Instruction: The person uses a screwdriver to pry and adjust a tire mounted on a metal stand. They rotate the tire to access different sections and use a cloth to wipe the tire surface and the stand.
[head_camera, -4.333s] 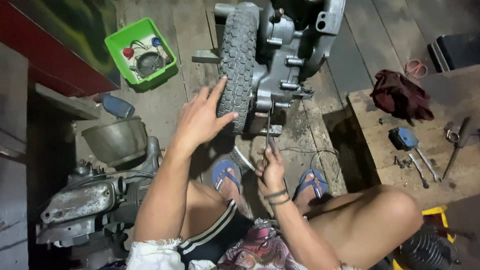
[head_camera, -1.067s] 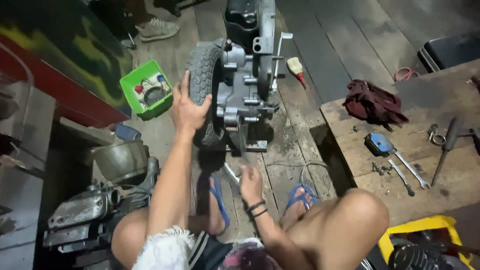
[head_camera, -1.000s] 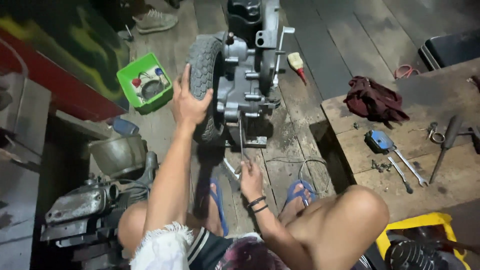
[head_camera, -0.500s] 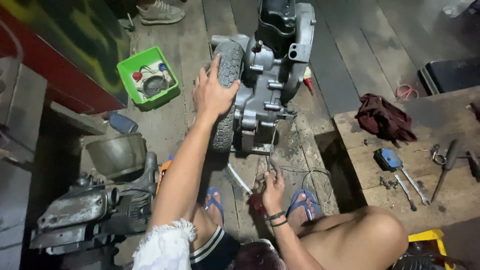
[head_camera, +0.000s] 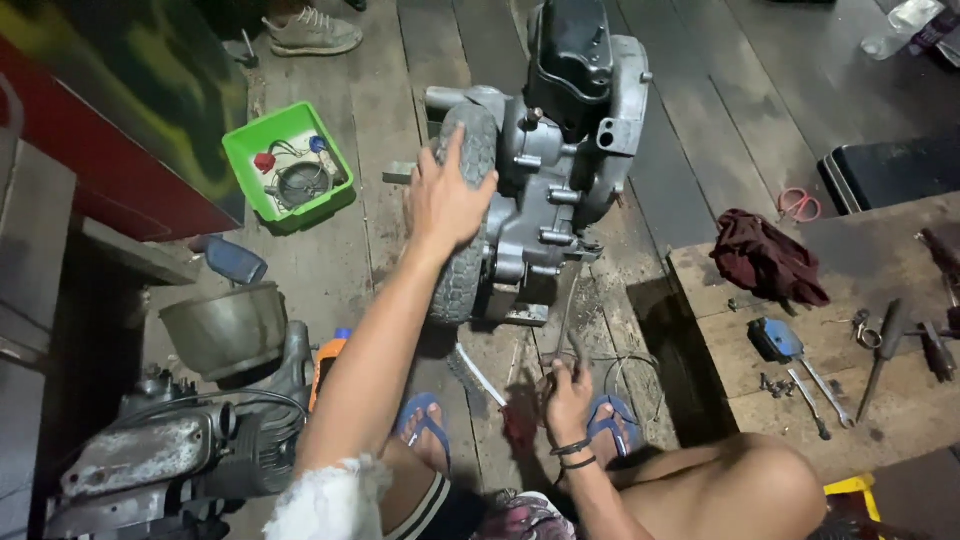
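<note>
A grey engine block (head_camera: 560, 170) with a small black tyre (head_camera: 468, 230) on its left side stands upright on the wooden plank floor. My left hand (head_camera: 445, 200) lies flat on the tyre's upper part, fingers spread. My right hand (head_camera: 568, 390) is lower, closed around the handle of a long thin metal tool (head_camera: 566, 320) whose tip reaches up to the underside of the engine. My feet in blue sandals (head_camera: 425, 425) rest on the planks just below.
A green tray (head_camera: 240, 155) with small parts lies at upper left. A second engine (head_camera: 170, 450) and a metal bowl (head_camera: 225, 330) stand at lower left. A wooden bench (head_camera: 900, 410) at right carries wrenches, a screwdriver and a dark red rag (head_camera: 765, 260). Someone's shoe (head_camera: 310, 35) is at top.
The view has shifted a little and moved closer. My left hand stays on the tyre; my right hand keeps the thin tool under the engine.
</note>
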